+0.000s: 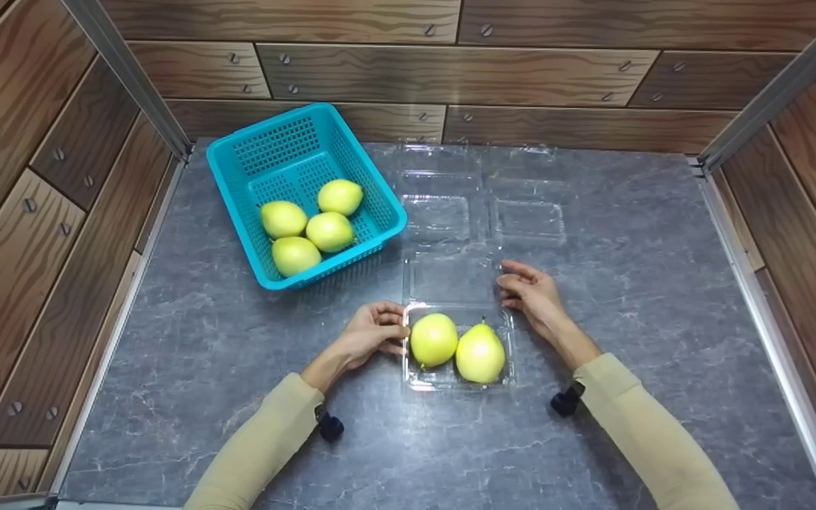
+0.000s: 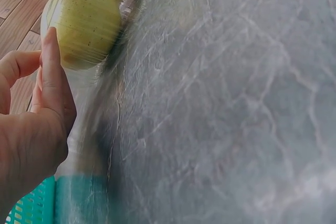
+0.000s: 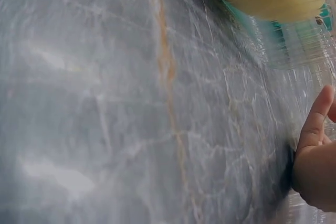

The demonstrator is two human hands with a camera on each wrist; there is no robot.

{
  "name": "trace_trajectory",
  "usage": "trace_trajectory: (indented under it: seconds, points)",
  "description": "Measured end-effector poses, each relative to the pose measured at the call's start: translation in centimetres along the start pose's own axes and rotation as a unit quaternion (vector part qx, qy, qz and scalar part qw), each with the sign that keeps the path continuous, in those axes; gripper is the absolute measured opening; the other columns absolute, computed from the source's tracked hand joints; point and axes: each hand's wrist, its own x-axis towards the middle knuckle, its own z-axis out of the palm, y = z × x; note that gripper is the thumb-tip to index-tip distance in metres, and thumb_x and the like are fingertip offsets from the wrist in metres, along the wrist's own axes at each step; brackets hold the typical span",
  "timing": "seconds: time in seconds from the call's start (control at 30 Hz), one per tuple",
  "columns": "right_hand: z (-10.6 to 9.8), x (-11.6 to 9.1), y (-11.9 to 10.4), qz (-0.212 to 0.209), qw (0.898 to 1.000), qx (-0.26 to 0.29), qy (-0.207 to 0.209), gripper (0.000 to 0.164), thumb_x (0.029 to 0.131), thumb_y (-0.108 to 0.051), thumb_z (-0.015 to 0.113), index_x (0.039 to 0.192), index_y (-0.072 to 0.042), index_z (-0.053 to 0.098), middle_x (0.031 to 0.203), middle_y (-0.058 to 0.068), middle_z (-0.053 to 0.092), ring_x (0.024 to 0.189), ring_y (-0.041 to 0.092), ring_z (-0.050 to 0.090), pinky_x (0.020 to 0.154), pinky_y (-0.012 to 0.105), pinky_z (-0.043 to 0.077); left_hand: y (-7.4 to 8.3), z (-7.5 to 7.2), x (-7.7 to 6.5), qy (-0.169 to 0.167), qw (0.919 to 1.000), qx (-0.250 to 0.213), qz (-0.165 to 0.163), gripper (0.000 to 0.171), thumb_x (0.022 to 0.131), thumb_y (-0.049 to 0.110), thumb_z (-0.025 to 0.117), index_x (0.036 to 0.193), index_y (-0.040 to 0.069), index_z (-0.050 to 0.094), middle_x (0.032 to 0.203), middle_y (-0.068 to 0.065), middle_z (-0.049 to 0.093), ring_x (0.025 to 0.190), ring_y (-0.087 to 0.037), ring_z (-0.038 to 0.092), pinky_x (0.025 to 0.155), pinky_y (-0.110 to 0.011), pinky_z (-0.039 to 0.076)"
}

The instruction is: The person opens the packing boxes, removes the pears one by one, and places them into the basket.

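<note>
A clear hinged plastic container (image 1: 422,387) lies open on the grey table with its lid (image 1: 443,278) folded back. Side by side in its base sit two yellow-green pears, the left pear (image 1: 434,340) and the right pear (image 1: 480,354). My left hand (image 1: 367,331) pinches the container's left rim between thumb and fingers. In the left wrist view, a pear (image 2: 86,27) shows through the plastic beside the fingertips. At the lid's right edge is my right hand (image 1: 532,294), fingers bent; whether it grips the edge is unclear. The right wrist view shows only part of that hand.
A turquoise basket (image 1: 238,205) with several pears (image 1: 296,256) stands at the back left. Behind the working container lie two more open clear containers, a left one (image 1: 436,218) and a right one (image 1: 530,219). Wood-patterned walls (image 1: 450,71) border the grey marbled table (image 1: 635,283).
</note>
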Motion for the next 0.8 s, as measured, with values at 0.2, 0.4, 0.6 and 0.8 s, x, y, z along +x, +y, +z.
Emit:
trace_trajectory:
  seconds: [0.2, 0.4, 0.6, 0.8]
  points:
    - [-0.3, -0.4, -0.2, 0.008, 1.0, -0.009, -0.01, 0.06, 0.1, -0.006, 0.069, 0.154, 0.005, 0.045, 0.084, -0.008, 0.072, 0.069, 0.006, 0.067, 0.062, 0.018, 0.062, 0.2, 0.0, 0.0, -0.001, 1.0, 0.009, 0.001, 0.041, 0.089, -0.013, 0.068, 0.126, -0.016, 0.053, 0.089, -0.002, 0.064, 0.07, -0.01, 0.067, 0.06, -0.025, 0.065]
    - [-1.5, -1.4, -0.3, 0.025, 0.999, -0.019, -0.024, 0.064, 0.1, -0.012, 0.071, 0.155, 0.006, 0.042, 0.087, -0.007, 0.073, 0.07, 0.007, 0.069, 0.066, 0.02, 0.064, 0.2, 0.0, 0.0, 0.003, 1.0, 0.007, -0.003, 0.043, 0.088, -0.012, 0.07, 0.127, -0.015, 0.053, 0.09, -0.004, 0.064, 0.072, -0.011, 0.067, 0.061, -0.025, 0.065]
    - [-2.4, -3.3, -0.1, 0.049, 0.998, -0.032, -0.037, 0.064, 0.102, -0.017, 0.069, 0.155, 0.006, 0.041, 0.094, -0.006, 0.071, 0.075, 0.008, 0.069, 0.072, 0.023, 0.066, 0.1, -0.1, -0.1, 0.0, 0.9999, 0.013, 0.0, 0.042, 0.088, -0.012, 0.069, 0.126, -0.015, 0.053, 0.09, -0.004, 0.064, 0.072, -0.012, 0.067, 0.06, -0.026, 0.065]
    - [-2.7, -5.2, 0.2, 0.068, 0.997, -0.011, -0.045, 0.057, 0.104, -0.019, 0.067, 0.151, 0.005, 0.044, 0.099, -0.002, 0.068, 0.077, 0.01, 0.068, 0.076, 0.025, 0.066, 0.0, 0.0, 0.0, -0.003, 0.9999, 0.012, 0.001, 0.041, 0.088, -0.013, 0.067, 0.126, -0.015, 0.052, 0.088, -0.002, 0.064, 0.07, -0.01, 0.067, 0.059, -0.025, 0.065]
